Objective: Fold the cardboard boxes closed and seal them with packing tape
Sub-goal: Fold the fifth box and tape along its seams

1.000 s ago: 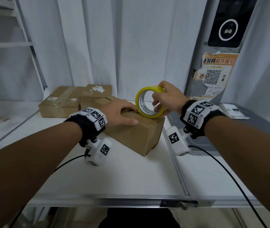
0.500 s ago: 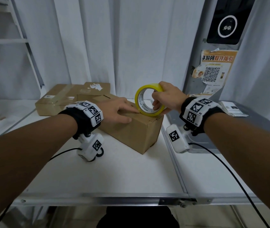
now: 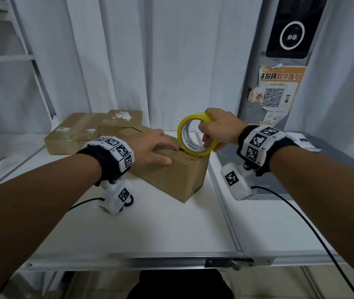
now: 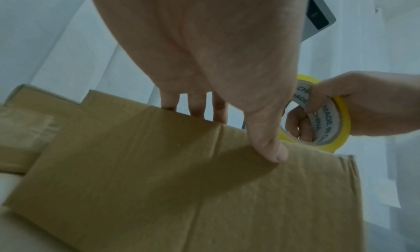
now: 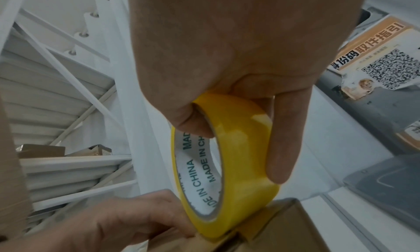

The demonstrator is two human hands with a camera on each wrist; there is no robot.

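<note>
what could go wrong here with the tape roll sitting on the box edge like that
The yellow tape roll stands on edge at the far right corner of the box, so it may slip off the side as the right hand pulls. The left hand presses the flaps with fingertips right beside the roll; tape may catch them, or the flaps may spring up if pressure eases.

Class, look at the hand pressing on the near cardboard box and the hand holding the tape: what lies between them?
Only the yellow tape roll, standing on the box between left hand and right hand; the head view shows it.
</note>
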